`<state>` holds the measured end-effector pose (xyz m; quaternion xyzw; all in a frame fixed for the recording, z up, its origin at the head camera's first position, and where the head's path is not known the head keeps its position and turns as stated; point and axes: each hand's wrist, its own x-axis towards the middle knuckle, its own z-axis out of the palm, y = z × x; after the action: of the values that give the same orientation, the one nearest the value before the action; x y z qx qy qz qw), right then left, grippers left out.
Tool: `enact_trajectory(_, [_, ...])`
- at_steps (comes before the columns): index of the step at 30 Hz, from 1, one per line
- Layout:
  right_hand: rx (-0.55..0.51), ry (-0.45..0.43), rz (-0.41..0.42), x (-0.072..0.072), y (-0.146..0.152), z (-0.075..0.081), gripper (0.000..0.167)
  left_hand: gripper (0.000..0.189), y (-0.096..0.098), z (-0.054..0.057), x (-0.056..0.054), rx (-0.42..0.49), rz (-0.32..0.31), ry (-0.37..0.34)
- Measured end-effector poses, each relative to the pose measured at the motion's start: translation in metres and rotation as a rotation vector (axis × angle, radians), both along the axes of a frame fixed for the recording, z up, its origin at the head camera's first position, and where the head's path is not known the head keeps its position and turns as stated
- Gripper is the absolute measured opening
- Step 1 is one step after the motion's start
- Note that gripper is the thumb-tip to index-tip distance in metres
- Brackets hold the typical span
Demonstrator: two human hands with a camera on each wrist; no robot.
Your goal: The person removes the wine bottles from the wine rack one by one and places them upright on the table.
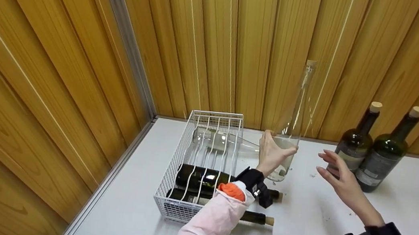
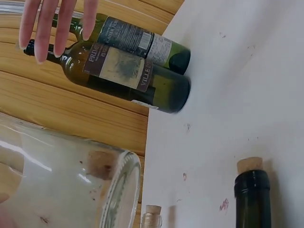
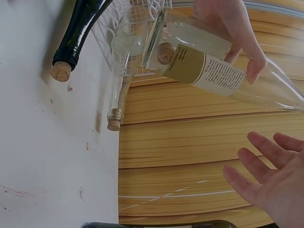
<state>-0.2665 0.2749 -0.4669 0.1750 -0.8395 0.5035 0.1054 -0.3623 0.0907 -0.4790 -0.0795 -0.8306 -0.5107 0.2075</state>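
Note:
My left hand [image 1: 272, 154] grips a clear glass bottle [image 1: 293, 126] round its lower body. The bottle is upright, tilted slightly, with a cork in its neck. A cream-and-gold label [image 3: 209, 71] shows on it in the right wrist view, and a loose cork [image 3: 165, 53] shows through the glass near its base. To the right, my right hand [image 1: 342, 181] is held in the air with fingers spread and holds nothing. Nearest to it stand two dark green wine bottles [image 1: 354, 146], both corked and labelled, side by side on the table.
A white wire rack [image 1: 218, 114] stands at the left on the white table [image 1: 299, 234]. Lying in it are a clear bottle [image 1: 213, 138] and two dark bottles [image 1: 201, 177], necks sticking out to the right. Wood-panelled walls [image 1: 219, 46] rise behind and at the left.

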Motion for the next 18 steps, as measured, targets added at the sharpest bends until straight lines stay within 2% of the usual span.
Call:
enact_trajectory(6, [-0.002,0.002,-0.001,0.016,-0.015,0.022,0.053,0.062,0.011,-0.012,0.010,0.018,0.035,-0.031])
enact_trajectory(12, [-0.005,0.007,0.000,0.016,-0.019,0.023,0.052,0.060,0.016,-0.022,0.018,0.073,0.072,-0.070])
enact_trajectory(18, [-0.015,0.012,-0.003,0.011,-0.015,0.021,0.051,0.060,0.023,-0.024,0.030,0.187,0.038,-0.135])
